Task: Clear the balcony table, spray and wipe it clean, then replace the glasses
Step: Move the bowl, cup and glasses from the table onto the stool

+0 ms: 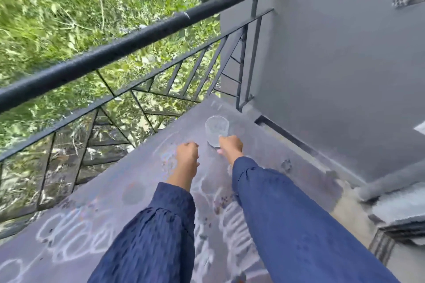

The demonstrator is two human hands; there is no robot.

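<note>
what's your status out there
Right hand grips drinking glass on balcony table. Left hand curled, grip unclear through blur. Table streaked white; nothing in the way.

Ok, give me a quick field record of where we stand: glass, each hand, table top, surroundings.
glass: one, clear, upright at the table's far end
right hand: fingers curled round the glass's lower part
left hand: curled, just left of the glass; cannot tell if it holds anything
table: grey top with white ring marks and dark specks, not yet wiped
railing: black metal, right behind the table
image: motion-blurred
</note>
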